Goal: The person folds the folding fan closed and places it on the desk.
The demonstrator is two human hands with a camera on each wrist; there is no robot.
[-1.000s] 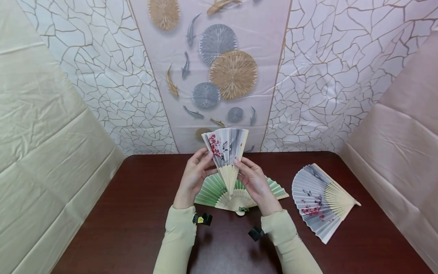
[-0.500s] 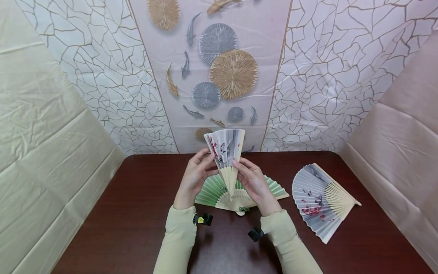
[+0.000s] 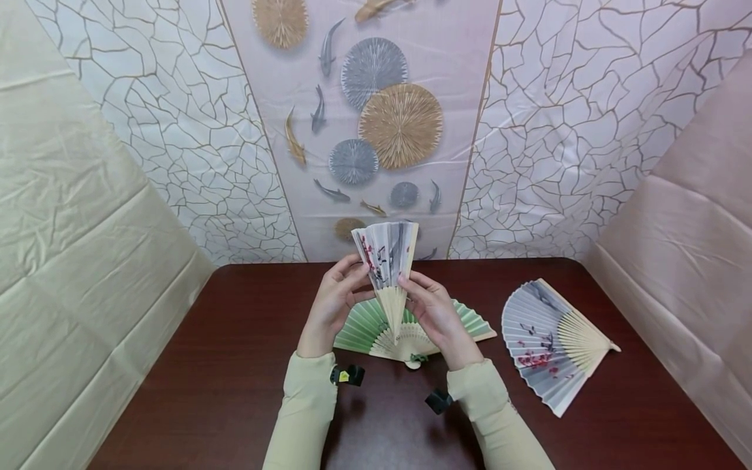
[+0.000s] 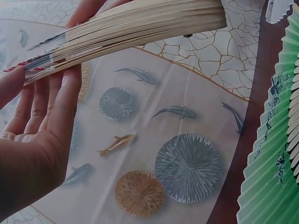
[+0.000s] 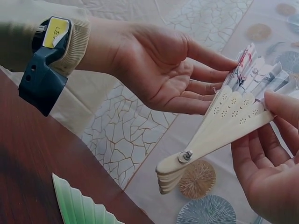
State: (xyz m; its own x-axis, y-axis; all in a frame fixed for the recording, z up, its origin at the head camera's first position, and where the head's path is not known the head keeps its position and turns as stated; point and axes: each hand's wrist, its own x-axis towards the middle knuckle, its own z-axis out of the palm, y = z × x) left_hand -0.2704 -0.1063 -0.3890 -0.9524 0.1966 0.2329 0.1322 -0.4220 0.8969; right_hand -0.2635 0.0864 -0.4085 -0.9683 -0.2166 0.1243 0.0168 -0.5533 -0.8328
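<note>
So, above the green fan (image 3: pixel 414 341), my left hand (image 3: pixel 333 299) and right hand (image 3: pixel 436 310) pinch the half-folded fan (image 3: pixel 390 274), best pressed evenly.

Dark reddish-brown table (image 3: pixel 223 365), far corners rounded, soft sheen at the near middle. Backdrop behind: pale centre panel (image 3: pixel 464 78) printed with grey and gold fish and fringed discs, flanked by white crackle-pattern sections (image 3: pixel 147 124) with brownish-gold veining. Creased plain hangings close both sides, cream cloth (image 3: pixel 76 274) at left, pinkish-beige cloth (image 3: pixel 687 248) at right, faint pink cast upper right.
</note>
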